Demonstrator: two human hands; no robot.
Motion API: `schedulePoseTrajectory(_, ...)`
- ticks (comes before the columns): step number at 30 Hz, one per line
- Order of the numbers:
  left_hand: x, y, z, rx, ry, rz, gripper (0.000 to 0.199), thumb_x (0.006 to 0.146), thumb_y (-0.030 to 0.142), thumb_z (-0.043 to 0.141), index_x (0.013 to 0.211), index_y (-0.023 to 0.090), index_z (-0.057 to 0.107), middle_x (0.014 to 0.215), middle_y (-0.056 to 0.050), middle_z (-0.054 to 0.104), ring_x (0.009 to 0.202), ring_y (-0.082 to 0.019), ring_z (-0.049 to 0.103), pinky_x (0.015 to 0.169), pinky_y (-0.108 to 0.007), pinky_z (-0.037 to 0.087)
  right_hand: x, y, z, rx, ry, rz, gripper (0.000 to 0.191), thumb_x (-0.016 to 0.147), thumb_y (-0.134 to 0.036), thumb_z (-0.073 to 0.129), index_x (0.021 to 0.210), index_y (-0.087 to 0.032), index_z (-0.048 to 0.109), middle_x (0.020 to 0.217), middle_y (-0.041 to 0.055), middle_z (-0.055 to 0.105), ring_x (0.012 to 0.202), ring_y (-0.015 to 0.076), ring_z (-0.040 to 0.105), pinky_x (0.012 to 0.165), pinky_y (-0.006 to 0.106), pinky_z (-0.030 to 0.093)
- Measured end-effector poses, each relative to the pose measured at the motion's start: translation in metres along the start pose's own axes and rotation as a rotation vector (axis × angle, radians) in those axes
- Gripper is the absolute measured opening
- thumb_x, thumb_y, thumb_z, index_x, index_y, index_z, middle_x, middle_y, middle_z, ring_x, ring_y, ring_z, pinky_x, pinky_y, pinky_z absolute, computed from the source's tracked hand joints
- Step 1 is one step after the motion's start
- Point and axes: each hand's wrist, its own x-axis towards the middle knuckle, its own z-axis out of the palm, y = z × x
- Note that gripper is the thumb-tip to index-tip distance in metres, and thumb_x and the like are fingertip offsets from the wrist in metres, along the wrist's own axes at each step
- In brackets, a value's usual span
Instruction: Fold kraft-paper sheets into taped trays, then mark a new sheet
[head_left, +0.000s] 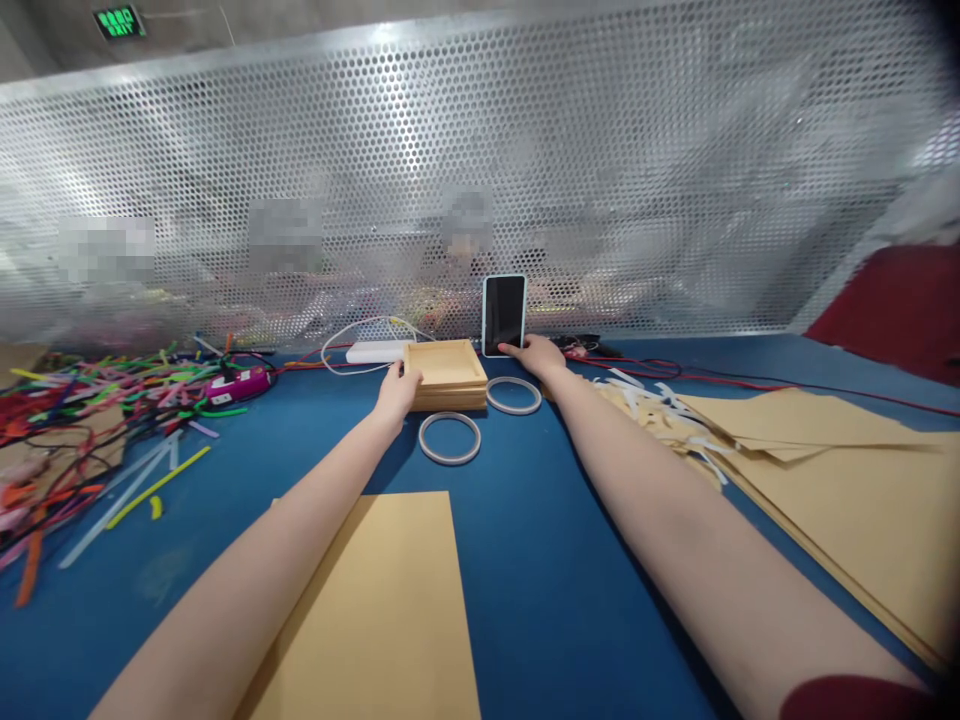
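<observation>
My left hand (397, 393) is at the left side of a stack of shallow light-wood trays (448, 398), its fingers closed against the edge. The upper tray has a raised rim and a bare inside. At the far side of the blue table, my right hand (541, 355) grips the lower right corner of a smartphone (505, 312) in a pale case. Its thumb lies across the front, while the other fingers are partly hidden. The phone stands upright with a dark screen. One pale ring (450, 439) lies in front of the trays, another ring (514, 396) to their right.
Brown paper envelopes (360, 600) lie under my left forearm, and more envelopes (847, 490) at right beside paper strips (652, 400). Colourful strips (150, 400) and a purple device (240, 385) are at left. A white power strip (375, 352), cables and a perforated metal panel (600, 180) stand behind.
</observation>
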Motion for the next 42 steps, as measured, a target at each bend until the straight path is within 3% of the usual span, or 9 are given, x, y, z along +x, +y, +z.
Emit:
schedulePoseTrajectory(8, -0.007, 0.011, -0.003, 0.066, 0.050, 0.049, 0.033, 0.094, 0.032, 0.058, 0.122, 0.016, 0.055, 0.122, -0.010, 0.056, 0.103, -0.023, 0.060, 0.087, -0.043, 0.051, 0.005, -0.002, -0.002, 0.056, 0.010, 0.053, 0.061, 0.079, -0.065, 0.057, 0.106, -0.012, 0.066, 0.109, 0.0182, 0.069, 0.099, 0.0298, 0.064, 0.080, 0.035, 0.048)
schedulePoseTrajectory(14, -0.022, 0.031, -0.028, 0.188, 0.067, 0.162, 0.037, 0.093, 0.032, 0.058, 0.126, 0.018, 0.052, 0.131, -0.011, 0.051, 0.113, -0.026, 0.055, 0.094, -0.048, 0.046, -0.014, -0.023, -0.008, 0.065, 0.161, 0.149, 0.035, 0.092, -0.034, 0.057, 0.122, -0.016, 0.056, 0.121, 0.0097, 0.058, 0.101, 0.0217, 0.060, 0.085, 0.043, 0.052)
schedulePoseTrajectory(19, -0.065, 0.025, -0.062, 0.443, -0.089, 0.197, 0.040, 0.089, 0.036, 0.063, 0.122, 0.016, 0.056, 0.130, -0.011, 0.053, 0.117, -0.027, 0.052, 0.099, -0.048, 0.039, -0.049, -0.039, -0.020, 0.038, 0.198, 0.087, 0.035, 0.091, -0.034, 0.057, 0.122, -0.016, 0.056, 0.122, 0.0099, 0.058, 0.102, 0.0222, 0.060, 0.085, 0.044, 0.052)
schedulePoseTrajectory(26, -0.127, 0.017, -0.120, 0.800, -0.429, 0.228, 0.055, 0.060, 0.063, 0.073, 0.093, 0.019, 0.065, 0.100, -0.008, 0.062, 0.093, -0.029, 0.058, 0.078, -0.034, 0.044, -0.100, -0.034, -0.055, 0.004, 0.073, -0.090, 0.053, 0.093, -0.053, 0.043, 0.111, -0.007, 0.061, 0.118, 0.0242, 0.061, 0.113, 0.0295, 0.056, 0.094, 0.038, 0.042)
schedulePoseTrajectory(30, -0.141, 0.022, -0.132, 0.961, -0.491, 0.254, 0.064, 0.053, 0.062, 0.077, 0.097, 0.019, 0.063, 0.105, -0.010, 0.059, 0.099, -0.032, 0.054, 0.081, -0.036, 0.041, -0.133, -0.021, -0.080, -0.007, -0.031, -0.174, 0.042, 0.091, -0.051, 0.046, 0.094, -0.014, 0.067, 0.101, 0.0176, 0.069, 0.100, 0.0295, 0.063, 0.086, 0.034, 0.044)
schedulePoseTrajectory(34, -0.139, 0.025, -0.133, 1.066, -0.525, 0.236, 0.056, 0.060, 0.059, 0.077, 0.093, 0.016, 0.061, 0.097, -0.010, 0.060, 0.096, -0.030, 0.056, 0.080, -0.037, 0.044, -0.167, -0.009, -0.100, -0.006, -0.092, -0.255, 0.039, 0.089, -0.052, 0.047, 0.082, -0.019, 0.068, 0.089, 0.0122, 0.072, 0.088, 0.0294, 0.065, 0.078, 0.034, 0.046)
schedulePoseTrajectory(36, -0.137, 0.026, -0.133, 1.093, -0.541, 0.219, 0.042, 0.076, 0.050, 0.071, 0.096, 0.014, 0.061, 0.100, -0.008, 0.061, 0.094, -0.025, 0.058, 0.081, -0.039, 0.046, -0.182, -0.002, -0.105, -0.003, -0.098, -0.288, 0.041, 0.089, -0.053, 0.045, 0.082, -0.020, 0.067, 0.089, 0.0115, 0.072, 0.086, 0.0287, 0.065, 0.078, 0.035, 0.046)
schedulePoseTrajectory(39, -0.136, 0.029, -0.133, 1.074, -0.571, 0.216, 0.027, 0.092, 0.037, 0.059, 0.107, 0.014, 0.060, 0.107, -0.007, 0.061, 0.093, -0.020, 0.061, 0.082, -0.040, 0.050, -0.196, 0.009, -0.106, 0.013, -0.091, -0.322, 0.040, 0.090, -0.050, 0.042, 0.088, -0.020, 0.067, 0.097, 0.0111, 0.071, 0.093, 0.0271, 0.063, 0.084, 0.037, 0.045)
schedulePoseTrajectory(42, -0.140, 0.039, -0.134, 0.989, -0.602, 0.242, 0.026, 0.093, 0.037, 0.058, 0.103, 0.013, 0.061, 0.100, -0.005, 0.062, 0.086, -0.018, 0.062, 0.077, -0.036, 0.052, -0.200, 0.019, -0.104, 0.041, -0.092, -0.338, 0.035, 0.088, -0.045, 0.047, 0.098, -0.018, 0.067, 0.109, 0.0115, 0.068, 0.104, 0.0269, 0.060, 0.093, 0.039, 0.042)
